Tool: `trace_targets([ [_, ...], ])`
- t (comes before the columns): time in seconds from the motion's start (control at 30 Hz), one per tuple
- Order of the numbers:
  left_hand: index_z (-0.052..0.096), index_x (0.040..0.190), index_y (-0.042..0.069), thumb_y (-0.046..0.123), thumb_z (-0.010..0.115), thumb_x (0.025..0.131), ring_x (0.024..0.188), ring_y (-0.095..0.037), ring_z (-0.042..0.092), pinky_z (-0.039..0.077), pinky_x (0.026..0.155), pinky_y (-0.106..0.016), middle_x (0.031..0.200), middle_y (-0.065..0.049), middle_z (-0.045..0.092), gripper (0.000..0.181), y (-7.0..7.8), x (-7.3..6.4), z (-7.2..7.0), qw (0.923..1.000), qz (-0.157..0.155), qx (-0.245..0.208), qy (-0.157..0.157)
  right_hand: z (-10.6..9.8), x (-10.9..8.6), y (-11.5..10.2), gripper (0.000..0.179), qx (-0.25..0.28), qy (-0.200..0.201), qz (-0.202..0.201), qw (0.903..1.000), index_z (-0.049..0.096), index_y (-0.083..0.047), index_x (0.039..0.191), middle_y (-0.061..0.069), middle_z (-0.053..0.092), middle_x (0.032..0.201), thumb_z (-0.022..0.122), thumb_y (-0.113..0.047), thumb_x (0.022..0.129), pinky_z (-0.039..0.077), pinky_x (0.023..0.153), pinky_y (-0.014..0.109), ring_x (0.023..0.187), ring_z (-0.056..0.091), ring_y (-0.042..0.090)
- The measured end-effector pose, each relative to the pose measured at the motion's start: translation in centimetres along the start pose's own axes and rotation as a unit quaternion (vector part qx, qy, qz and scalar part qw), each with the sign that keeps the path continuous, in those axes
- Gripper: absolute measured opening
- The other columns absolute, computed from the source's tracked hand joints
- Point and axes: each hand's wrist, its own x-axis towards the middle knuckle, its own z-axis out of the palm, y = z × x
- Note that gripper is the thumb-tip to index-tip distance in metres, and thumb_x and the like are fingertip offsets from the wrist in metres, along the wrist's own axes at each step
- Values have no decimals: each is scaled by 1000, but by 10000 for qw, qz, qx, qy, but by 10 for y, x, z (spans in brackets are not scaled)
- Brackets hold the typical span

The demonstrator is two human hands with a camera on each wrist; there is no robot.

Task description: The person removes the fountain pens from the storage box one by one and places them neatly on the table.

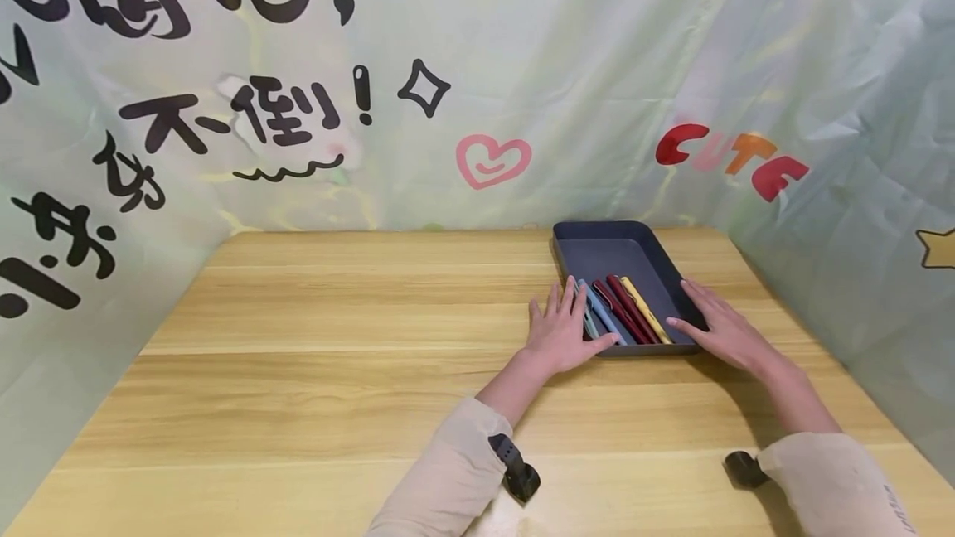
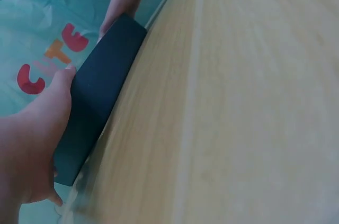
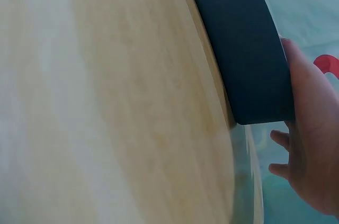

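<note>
A dark tray [image 1: 600, 251] lies on the table, with its front wall [image 2: 100, 91] filling much of both wrist views. Inside its near half lie several pens: a light blue pen [image 1: 606, 317], dark red pens [image 1: 632, 312] and a yellow pen [image 1: 645, 311]. My left hand [image 1: 559, 334] spans the near left corner, its straight, spread fingers along the left rim and its thumb over the front rim. At the near right corner, my right hand [image 1: 731, 334] has its thumb over the rim and its extended fingers along the outer right side.
The wooden table [image 1: 298, 404] stretches left and toward me. A printed cloth backdrop [image 1: 597, 65] rises behind the tray, and its right side hangs near my right arm. Black straps with small dark devices [image 1: 522, 483] sit at both sleeves.
</note>
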Motion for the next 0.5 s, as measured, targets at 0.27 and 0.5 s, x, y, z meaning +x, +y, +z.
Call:
trace_targets([
  [0.27,4,149,17,78,18,80,138,-24,-2,6,106,-54,153,-2,-4,93,-2,0,-3,9998,-50,140,-89,1,3,-3,82,-31,2,-4,10000,8,-1,147,29,13,145,51,-43,92,15,97,65,130,13,48],
  [0.5,4,149,18,78,17,80,138,-25,-2,7,106,-55,153,-1,-2,93,-3,-2,-4,9993,-7,342,-147,4,0,-2,81,-62,54,9,10000,9,0,146,29,14,146,52,-43,91,15,96,65,131,11,47],
])
